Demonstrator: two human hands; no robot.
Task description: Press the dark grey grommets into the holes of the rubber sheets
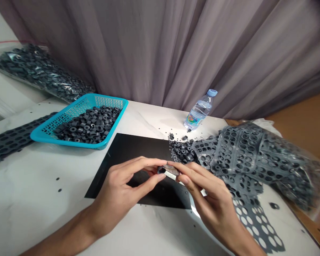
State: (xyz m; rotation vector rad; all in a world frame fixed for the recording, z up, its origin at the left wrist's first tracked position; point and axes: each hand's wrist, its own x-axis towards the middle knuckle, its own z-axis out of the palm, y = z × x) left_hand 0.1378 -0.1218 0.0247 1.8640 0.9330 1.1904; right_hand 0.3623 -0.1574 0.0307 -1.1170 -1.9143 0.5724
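Observation:
Above a black mat (138, 151), both my hands meet over small parts. My left hand (120, 188) pinches a dark grey ring (161, 170) between thumb and fingers. Touching the ring is a small flat piece (171, 171) with a grey-brown top and a whitish edge, which my right hand (209, 195) grips between thumb and fingers; its exact kind does not show. Part of the piece is hidden behind the right fingers. Just beyond my hands lies a loose pile of dark grey rings (185, 151), with tiny dark discs scattered beside it.
A blue basket (66, 143) of dark rings stands at left, before a full plastic bag (40, 67). A water bottle (198, 111) is at the back. Perforated dark sheets (236, 149) and another bag (298, 177) crowd the right. A holed strip (13, 137) lies far left.

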